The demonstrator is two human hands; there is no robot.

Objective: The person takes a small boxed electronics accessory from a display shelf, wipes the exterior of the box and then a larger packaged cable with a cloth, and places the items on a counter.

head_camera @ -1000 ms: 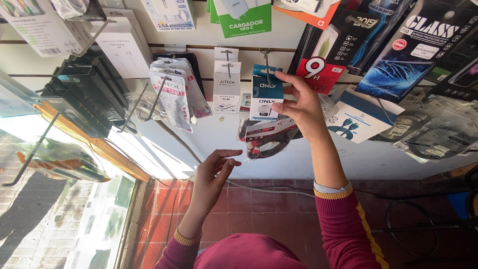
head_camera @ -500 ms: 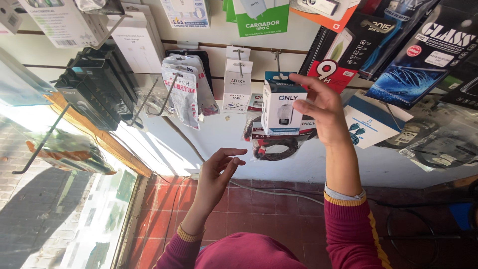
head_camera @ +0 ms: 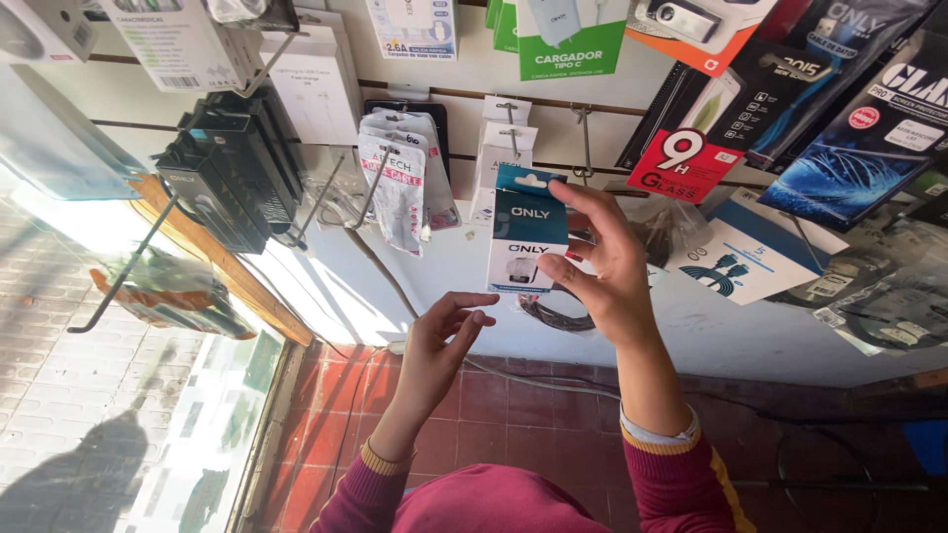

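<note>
While our right hand [head_camera: 604, 259] grips the teal-and-white charger box [head_camera: 528, 237] off its empty wall hook [head_camera: 583, 138], our left hand [head_camera: 444, 336], empty and half-curled, rises beneath; steadying the box seems next.

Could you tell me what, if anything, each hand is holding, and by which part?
The right hand grips the blue-and-white box by its right side edge. The left hand holds nothing, open just below it.

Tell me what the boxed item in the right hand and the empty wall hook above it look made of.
Blue-and-white box in the right hand: probably printed cardboard, with crisp folded edges and a slight sheen. Wall hook: looks like thin bare metal wire, grey and glinting.
</note>
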